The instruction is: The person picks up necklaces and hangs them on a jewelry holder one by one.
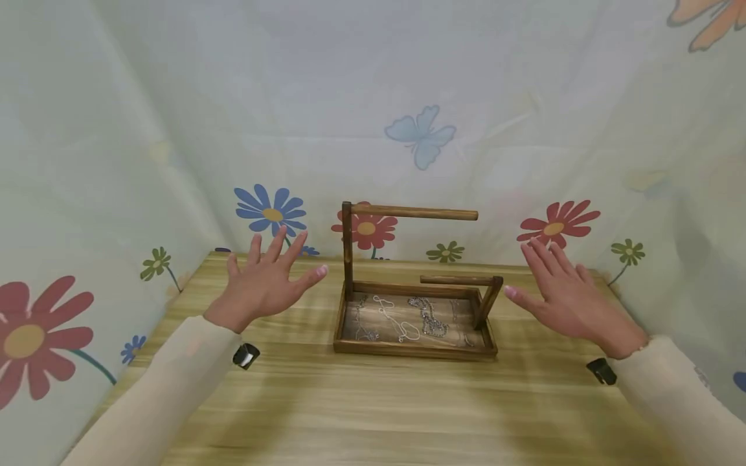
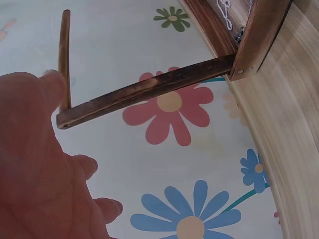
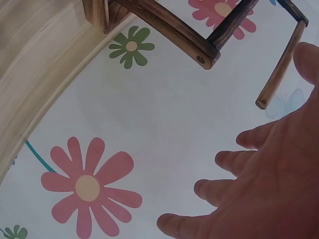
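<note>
Flanking wdn tray (image 1: 415,351), L hand (image 1: 265,281) & R hand (image 1: 568,298) spread, gap off each side edge

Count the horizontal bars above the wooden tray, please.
2: the upper bar reaches rightward from the tall post at the left end of the tray; the lower bar reaches leftward from the short post at the right end. None seems hidden.
</note>
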Available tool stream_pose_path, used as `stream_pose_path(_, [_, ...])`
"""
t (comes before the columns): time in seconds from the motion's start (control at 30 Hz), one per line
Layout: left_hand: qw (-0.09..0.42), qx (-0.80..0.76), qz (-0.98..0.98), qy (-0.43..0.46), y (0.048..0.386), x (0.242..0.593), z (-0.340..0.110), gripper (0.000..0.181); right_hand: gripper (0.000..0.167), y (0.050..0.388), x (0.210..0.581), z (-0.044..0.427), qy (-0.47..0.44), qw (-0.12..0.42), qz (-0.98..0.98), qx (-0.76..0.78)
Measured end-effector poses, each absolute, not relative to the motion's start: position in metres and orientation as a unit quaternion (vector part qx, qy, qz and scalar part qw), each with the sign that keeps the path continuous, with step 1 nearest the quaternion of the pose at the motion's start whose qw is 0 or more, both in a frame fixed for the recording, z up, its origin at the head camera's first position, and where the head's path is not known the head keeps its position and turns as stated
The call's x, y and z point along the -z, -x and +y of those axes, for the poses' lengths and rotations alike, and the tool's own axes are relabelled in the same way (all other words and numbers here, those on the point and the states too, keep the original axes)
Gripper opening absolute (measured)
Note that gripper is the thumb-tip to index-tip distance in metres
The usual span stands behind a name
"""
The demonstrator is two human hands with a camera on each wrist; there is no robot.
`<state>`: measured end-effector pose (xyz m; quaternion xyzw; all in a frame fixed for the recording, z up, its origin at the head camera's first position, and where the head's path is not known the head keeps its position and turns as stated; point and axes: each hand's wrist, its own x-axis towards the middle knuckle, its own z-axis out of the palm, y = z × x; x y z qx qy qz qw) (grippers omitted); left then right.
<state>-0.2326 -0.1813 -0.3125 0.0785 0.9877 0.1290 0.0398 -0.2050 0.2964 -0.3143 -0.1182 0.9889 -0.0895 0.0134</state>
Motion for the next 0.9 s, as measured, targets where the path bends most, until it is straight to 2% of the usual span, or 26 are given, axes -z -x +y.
stream_pose_path(0.43, [0.016,-0.142,0.987,-0.071,0.237,0.337,-0.189,0.096,0.105,0.206,0.328,0.294,0.12,0.005,0.989,0.087])
stream_pose_path(0.9, [0.025,-0.124,0.988,-0.087,0.241,0.361,-0.18,0.098,0.102,0.199,0.355,0.298,0.113,0.011,0.986,0.122])
